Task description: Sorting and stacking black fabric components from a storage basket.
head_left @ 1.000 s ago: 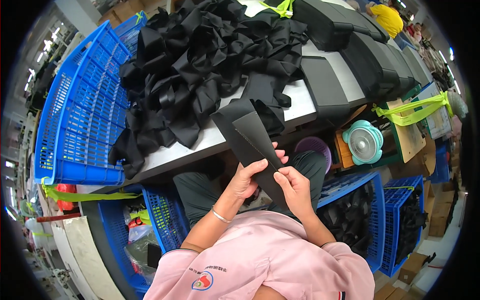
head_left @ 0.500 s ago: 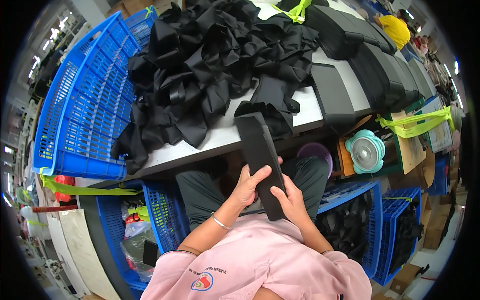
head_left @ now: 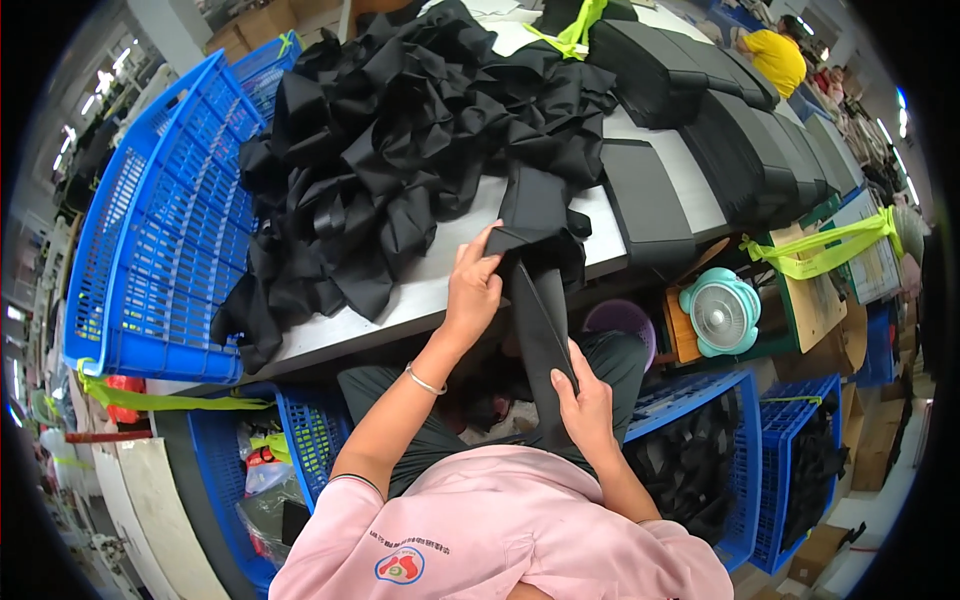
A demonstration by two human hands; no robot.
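Note:
A long black fabric strip [head_left: 542, 350] stands tilted between my lap and the table edge. My right hand [head_left: 584, 408] grips its right edge low down, thumb on the near face. At its upper end, my left hand [head_left: 472, 292] has its fingers closed at the edge of a limp black fabric piece [head_left: 534, 215] lying over the table's front edge. Whether the left fingertips also touch the strip is hidden. Beyond, a large heap of crumpled black fabric pieces [head_left: 400, 130] covers much of the white table [head_left: 340, 330].
Stacks of flat black panels [head_left: 645, 195] stand on the table's right side. A tall blue crate [head_left: 160, 220] leans at the left. Blue crates [head_left: 740, 450] flank my legs, one with black scraps. A teal fan [head_left: 720, 312] and a purple bin [head_left: 622, 325] sit right of my knees.
My left hand has left the strip and moved up and forward to the black fabric at the table edge. The right hand stays on the strip, which has turned more edge-on.

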